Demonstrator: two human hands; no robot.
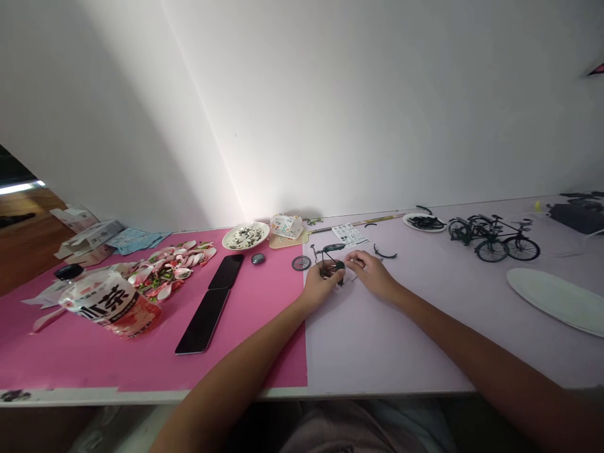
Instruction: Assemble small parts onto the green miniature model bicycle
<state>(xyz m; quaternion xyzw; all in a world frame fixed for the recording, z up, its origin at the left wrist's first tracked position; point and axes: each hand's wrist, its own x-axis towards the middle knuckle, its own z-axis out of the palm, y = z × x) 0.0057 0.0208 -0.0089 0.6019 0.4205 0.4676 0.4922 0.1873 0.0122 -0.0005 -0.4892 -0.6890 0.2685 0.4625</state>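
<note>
My left hand (321, 283) is closed round a small dark green model bicycle frame (330, 258) at the seam between the pink and lilac sheets. My right hand (370, 267) pinches at the same frame from the right, its fingers curled together. A loose small wheel (301, 263) lies just left of the frame. A curved black mudguard piece (384, 254) rests right of my right hand.
Two phones (214, 296) lie on the pink sheet. A bottle (111, 302) lies on its side beside pink and green scraps (170, 267). Finished model bicycles (495, 236), a parts plate (423, 221), a white plate (557, 299), a bowl (245, 236) and an instruction sheet (350, 234) are around.
</note>
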